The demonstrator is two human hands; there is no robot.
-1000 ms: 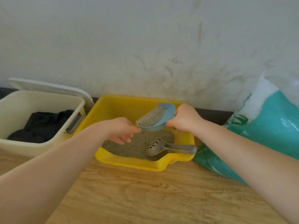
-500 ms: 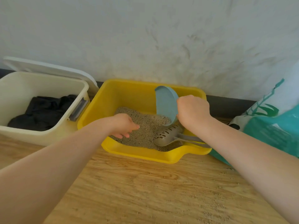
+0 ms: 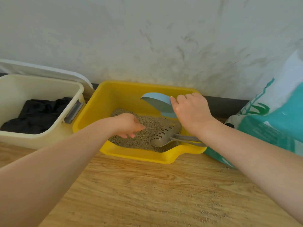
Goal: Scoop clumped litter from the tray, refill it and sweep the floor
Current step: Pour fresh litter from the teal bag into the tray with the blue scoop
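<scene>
A yellow litter tray [image 3: 124, 89] stands against the wall on the wooden floor, with grey-brown litter [image 3: 152, 126] spread in it. My right hand [image 3: 191, 110] grips a light blue scoop [image 3: 159, 102], tipped mouth-down over the tray's back right part; nothing shows inside it. My left hand [image 3: 129, 125] hovers just above the litter on the left, fingers loosely curled and holding nothing. A grey slotted scoop [image 3: 165, 136] lies in the tray at the front right, its handle over the rim.
A cream bin [image 3: 41, 140] with a black bag inside and its lid raised stands left of the tray. A teal and white litter bag [image 3: 272, 122] leans on the right. Scattered grains lie on the wooden floor [image 3: 209, 208].
The blue scoop was full of litter and level a second ago; my right hand has tipped it over and the litter has gone into the tray. My left hand has stayed over the litter.
</scene>
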